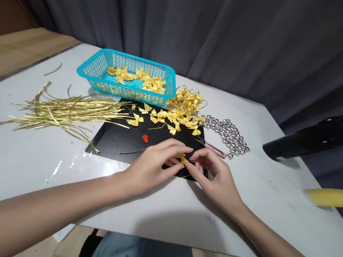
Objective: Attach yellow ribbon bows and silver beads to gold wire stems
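- Together, my left hand (153, 165) and right hand (214, 172) pinch a small yellow bow (183, 159) over the black mat (111, 138).
- Beyond it, loose yellow bows (174, 128) lie near the turquoise basket (127, 93).
- Beside my right hand: a pink-handled tool (206, 144).

Satin-like yellow ribbon with a soft sheen in the bows (174, 115). Shiny metallic gold finish on the loose strands (69, 111). Smooth turquoise plastic, pierced like lattice, in the basket (169, 81). Mirror-bright silver on the beads (229, 135). Bare metal blades on the scissors (209, 145). Smooth black sheet (118, 138); glossy white table (170, 206), glare-streaked. Matt, folded dark cloth in the curtain (226, 43).
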{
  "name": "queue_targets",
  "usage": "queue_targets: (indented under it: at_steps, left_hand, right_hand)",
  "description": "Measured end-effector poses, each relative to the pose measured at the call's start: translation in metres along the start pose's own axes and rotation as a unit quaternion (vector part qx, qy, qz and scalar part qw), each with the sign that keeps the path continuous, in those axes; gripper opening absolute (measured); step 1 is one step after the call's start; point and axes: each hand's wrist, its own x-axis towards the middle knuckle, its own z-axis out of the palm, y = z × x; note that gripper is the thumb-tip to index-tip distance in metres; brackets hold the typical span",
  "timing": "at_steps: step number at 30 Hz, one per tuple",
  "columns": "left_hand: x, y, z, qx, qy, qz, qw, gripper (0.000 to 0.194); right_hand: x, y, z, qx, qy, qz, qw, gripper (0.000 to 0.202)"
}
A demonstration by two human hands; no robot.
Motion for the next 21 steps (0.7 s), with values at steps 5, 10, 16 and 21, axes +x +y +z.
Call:
queue_targets:
  at_steps: [5,10,16,21]
  left_hand:
    - [0.004,0.000,0.000,-0.176,0.064,-0.138,0.973,0.034]
    - [0.006,0.000,0.002,-0.248,0.086,-0.178,0.948,0.039]
    - [0.007,0.001,0.001,-0.210,0.099,-0.121,0.965,0.027]
    - [0.006,-0.002,-0.001,-0.178,0.090,-0.115,0.973,0.022]
  right_hand:
    - [-0.007,0.000,0.002,0.062,-0.041,0.084,0.994,0.027]
    - [-0.005,-0.008,0.009,0.282,-0.191,0.216,0.915,0.048]
    - [-0.004,-0.010,0.008,0.227,-0.131,0.181,0.948,0.033]
    - [-0.005,-0.012,0.002,0.164,-0.101,0.132,0.972,0.032]
